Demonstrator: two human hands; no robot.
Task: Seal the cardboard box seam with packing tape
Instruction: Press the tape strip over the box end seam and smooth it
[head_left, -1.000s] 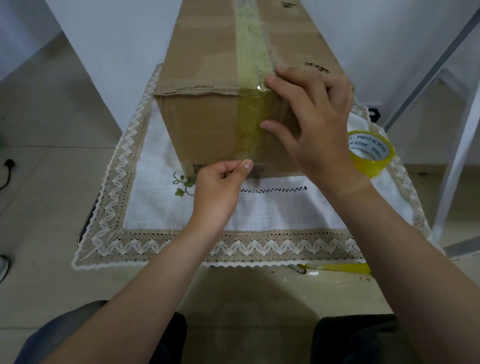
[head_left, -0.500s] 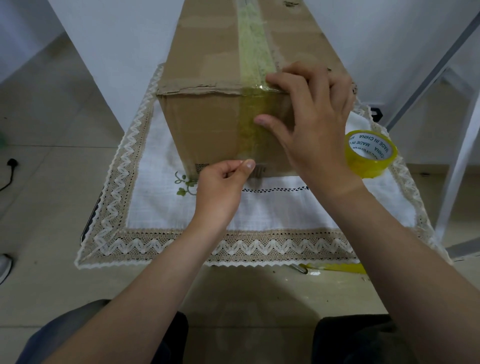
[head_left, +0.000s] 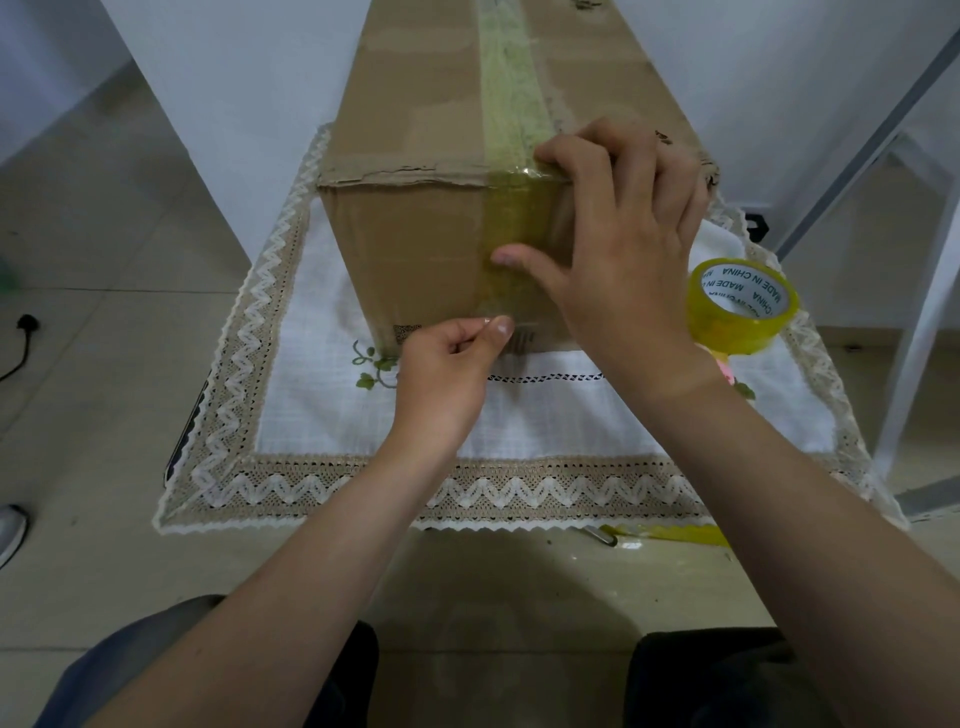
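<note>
A long brown cardboard box (head_left: 415, 244) stands on a white lace-edged cloth (head_left: 545, 415). A yellowish tape strip (head_left: 511, 104) runs along its top seam and down the near face. My right hand (head_left: 623, 234) lies spread over the box's near top edge, fingers on the tape at the corner and thumb pressed on the strip on the front face. My left hand (head_left: 447, 369) pinches the lower end of the tape strip near the box's bottom edge. A yellow tape roll (head_left: 743, 306) lies on the cloth to the right of the box.
A white wall panel (head_left: 234, 104) rises behind the box on the left. White metal frame legs (head_left: 914, 332) stand at the right. A yellow-handled tool (head_left: 670, 534) lies on the floor under the cloth's near edge. A black plug and cord (head_left: 23, 332) sit at far left.
My right thumb has slid down the tape on the box's front face, while the fingers stay on the top edge. My left hand keeps its pinch at the bottom.
</note>
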